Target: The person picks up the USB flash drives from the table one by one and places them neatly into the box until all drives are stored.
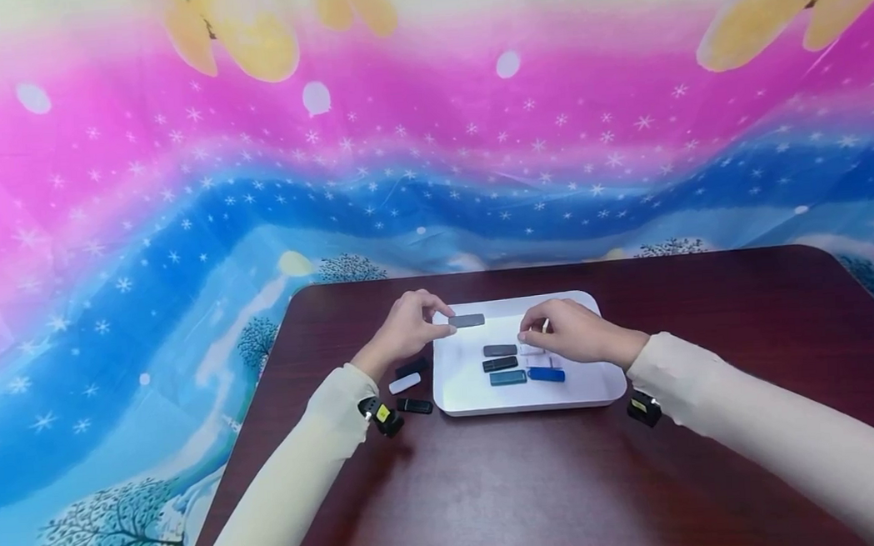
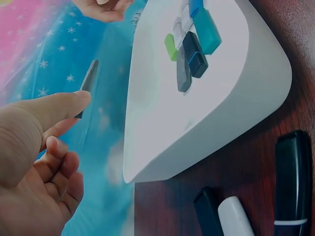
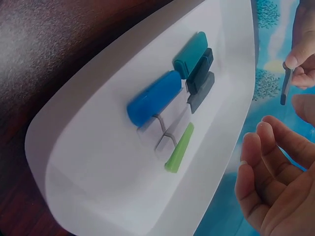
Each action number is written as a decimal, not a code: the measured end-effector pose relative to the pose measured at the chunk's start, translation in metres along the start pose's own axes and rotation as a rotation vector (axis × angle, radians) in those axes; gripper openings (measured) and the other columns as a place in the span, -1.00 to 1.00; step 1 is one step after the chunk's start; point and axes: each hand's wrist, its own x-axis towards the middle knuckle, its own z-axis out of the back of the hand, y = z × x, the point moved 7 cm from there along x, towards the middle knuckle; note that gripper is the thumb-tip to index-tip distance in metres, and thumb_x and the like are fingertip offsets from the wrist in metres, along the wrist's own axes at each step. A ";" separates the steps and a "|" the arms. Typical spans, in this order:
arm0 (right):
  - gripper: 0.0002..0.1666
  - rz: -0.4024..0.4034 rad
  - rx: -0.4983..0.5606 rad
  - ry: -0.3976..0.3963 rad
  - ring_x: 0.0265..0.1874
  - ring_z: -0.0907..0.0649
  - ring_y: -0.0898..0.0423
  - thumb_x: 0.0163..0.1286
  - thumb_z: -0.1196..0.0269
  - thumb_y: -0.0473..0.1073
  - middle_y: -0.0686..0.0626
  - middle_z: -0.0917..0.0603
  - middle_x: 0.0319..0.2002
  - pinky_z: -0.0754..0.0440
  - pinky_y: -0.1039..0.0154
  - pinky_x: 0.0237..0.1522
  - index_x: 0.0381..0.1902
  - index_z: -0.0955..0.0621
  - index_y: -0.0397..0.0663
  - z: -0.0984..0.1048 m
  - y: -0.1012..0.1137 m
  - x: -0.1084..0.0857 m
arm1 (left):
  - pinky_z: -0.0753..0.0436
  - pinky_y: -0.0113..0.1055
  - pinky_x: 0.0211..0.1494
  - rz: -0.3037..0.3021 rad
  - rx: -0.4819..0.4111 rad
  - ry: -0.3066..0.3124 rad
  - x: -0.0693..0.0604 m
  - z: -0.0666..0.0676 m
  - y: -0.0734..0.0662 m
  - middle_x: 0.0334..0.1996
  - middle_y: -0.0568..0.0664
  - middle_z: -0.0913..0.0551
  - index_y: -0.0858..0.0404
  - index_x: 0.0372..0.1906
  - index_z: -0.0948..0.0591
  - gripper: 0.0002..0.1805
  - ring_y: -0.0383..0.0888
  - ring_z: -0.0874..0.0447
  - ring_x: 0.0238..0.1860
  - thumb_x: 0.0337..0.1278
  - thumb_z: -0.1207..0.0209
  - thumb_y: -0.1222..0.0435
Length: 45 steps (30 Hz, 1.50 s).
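Observation:
My left hand (image 1: pixel 410 325) pinches a slim grey USB stick (image 1: pixel 468 320) between thumb and fingertips, above the far left part of a white tray (image 1: pixel 459 393). Over the tray's right side hovers my right hand (image 1: pixel 572 331), fingers loosely bent, with nothing visible in its grasp. Below it, USB sticks lie close together in rows: a teal one (image 3: pixel 192 55), a dark one (image 3: pixel 199 73), a grey one (image 3: pixel 203 93), a blue one (image 3: pixel 155 98), whitish ones (image 3: pixel 165 120) and a light green one (image 3: pixel 180 147). In the head view the right hand hides the green one.
Left of the tray, on the dark red-brown table (image 1: pixel 510 486), lie a white USB stick (image 1: pixel 404 383) and two black ones, the nearer black stick (image 1: pixel 415 405) beside the tray's corner. A patterned cloth (image 1: pixel 429 140) hangs behind the table. The tray has raised walls.

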 end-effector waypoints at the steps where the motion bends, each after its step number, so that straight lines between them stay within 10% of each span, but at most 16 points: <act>1: -0.78 -0.002 0.002 -0.001 -0.44 -0.56 0.17 0.45 -0.23 -0.11 0.07 -0.71 -0.37 -0.53 0.23 -0.29 -0.15 -0.76 -0.09 0.001 -0.001 0.000 | -0.43 -0.21 -0.17 0.004 -0.002 0.005 0.001 -0.001 0.000 -0.16 0.14 -0.62 0.14 -0.15 -0.79 -0.80 -0.03 -0.42 -0.19 0.11 -0.44 0.24; 17: -0.76 -0.055 -0.001 0.008 -0.40 -0.57 0.16 0.45 -0.25 -0.13 0.04 -0.73 -0.33 -0.56 0.25 -0.28 -0.11 -0.75 -0.16 0.002 -0.015 -0.007 | -0.56 -0.11 0.16 0.048 0.085 0.069 0.030 -0.036 -0.009 -0.05 0.01 -0.68 0.13 -0.14 -0.80 -0.80 -0.05 -0.54 0.01 0.11 -0.45 0.23; 45: -0.77 -0.066 -0.001 0.013 -0.37 -0.57 0.16 0.45 -0.25 -0.14 0.04 -0.73 -0.33 -0.54 0.24 -0.27 -0.11 -0.75 -0.14 0.004 -0.024 -0.010 | -0.51 -0.25 0.02 0.065 0.262 0.134 0.048 -0.075 -0.005 -0.13 -0.06 -0.74 0.12 -0.10 -0.79 -0.78 -0.15 -0.53 -0.14 0.13 -0.43 0.25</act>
